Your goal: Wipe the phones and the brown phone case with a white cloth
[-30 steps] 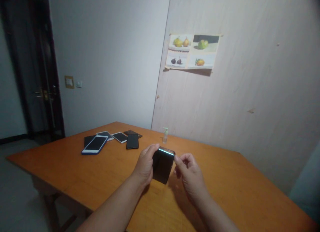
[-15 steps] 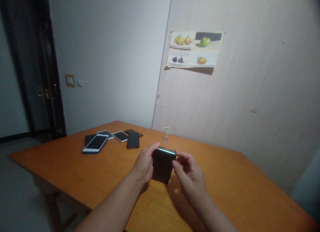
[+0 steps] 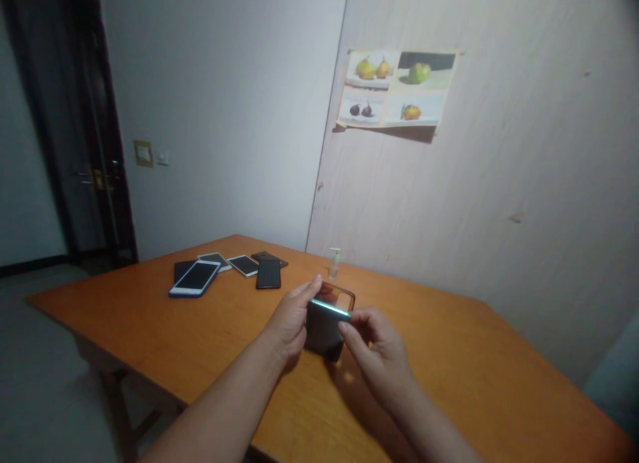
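Note:
Above the middle of the table, a dark smartphone [image 3: 325, 332] with a shiny bluish edge is tilted partly out of a clear phone case [image 3: 330, 292]. The case's rim stands up behind the phone's top edge. My left hand [image 3: 288, 322] is closed around the left side of the case, thumb up at its upper corner. With thumb and fingers, my right hand [image 3: 375, 346] pinches the phone's upper right corner. The left fingers behind the case are hidden.
Several phones lie at the table's back left, among them a white one in a blue case [image 3: 196, 279] and a black one [image 3: 268, 275]. A small pump bottle [image 3: 334, 263] stands behind my hands on the wooden table [image 3: 449, 356].
The phone's top edge has come away from the case, and the case rim now shows behind it. The view has shifted slightly.

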Available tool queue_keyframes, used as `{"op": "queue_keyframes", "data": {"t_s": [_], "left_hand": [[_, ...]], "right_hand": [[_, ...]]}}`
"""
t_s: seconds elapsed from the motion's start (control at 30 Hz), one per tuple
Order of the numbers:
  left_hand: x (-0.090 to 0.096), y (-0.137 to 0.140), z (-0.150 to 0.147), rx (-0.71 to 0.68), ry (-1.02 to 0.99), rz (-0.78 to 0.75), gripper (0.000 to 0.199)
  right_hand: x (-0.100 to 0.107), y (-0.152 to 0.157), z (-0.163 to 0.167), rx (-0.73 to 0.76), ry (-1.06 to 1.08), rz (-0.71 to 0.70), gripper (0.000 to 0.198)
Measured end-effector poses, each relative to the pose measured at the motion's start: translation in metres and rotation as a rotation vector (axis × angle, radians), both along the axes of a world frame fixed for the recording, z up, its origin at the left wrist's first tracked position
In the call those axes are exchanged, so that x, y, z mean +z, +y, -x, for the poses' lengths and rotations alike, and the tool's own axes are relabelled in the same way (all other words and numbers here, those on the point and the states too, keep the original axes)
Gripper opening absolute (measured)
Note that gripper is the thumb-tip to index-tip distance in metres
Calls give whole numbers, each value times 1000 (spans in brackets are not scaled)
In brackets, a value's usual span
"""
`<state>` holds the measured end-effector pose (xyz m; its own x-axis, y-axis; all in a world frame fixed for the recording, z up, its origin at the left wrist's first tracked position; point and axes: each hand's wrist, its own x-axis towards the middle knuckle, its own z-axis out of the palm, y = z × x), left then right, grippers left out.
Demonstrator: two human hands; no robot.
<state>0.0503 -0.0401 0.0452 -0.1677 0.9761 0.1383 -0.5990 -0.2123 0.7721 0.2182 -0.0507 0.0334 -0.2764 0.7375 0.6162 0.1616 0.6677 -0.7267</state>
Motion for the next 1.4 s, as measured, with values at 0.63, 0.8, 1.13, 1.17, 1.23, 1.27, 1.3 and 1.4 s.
{"op": "queue_keyframes", "data": {"t_s": [0.63, 0.8, 1.13, 1.17, 1.23, 1.27, 1.3, 1.4], "left_hand": [[-28, 17, 8, -59, 342, 171, 20], [-37, 20, 12, -108, 421, 240, 13], [-40, 22, 16, -169, 460, 252, 16], [-42, 24, 17, -149, 458, 254, 16], [-46, 28, 20, -105, 449, 255, 14], [-48, 30, 21, -84, 442, 253, 14], [-49, 32, 23, -63, 432, 251, 14], [-52, 39, 29, 22, 393, 259, 13]], "right_hand": [[-47, 46, -7, 176, 316, 545, 35], [-52, 53, -11, 179, 422, 696, 39], [-52, 54, -13, 232, 492, 730, 33], [-50, 54, -13, 223, 510, 738, 33], [-46, 53, -14, 193, 560, 746, 34], [-44, 53, -14, 175, 590, 745, 34], [-42, 53, -15, 158, 622, 744, 34], [-39, 55, -20, 135, 685, 756, 34]]}}
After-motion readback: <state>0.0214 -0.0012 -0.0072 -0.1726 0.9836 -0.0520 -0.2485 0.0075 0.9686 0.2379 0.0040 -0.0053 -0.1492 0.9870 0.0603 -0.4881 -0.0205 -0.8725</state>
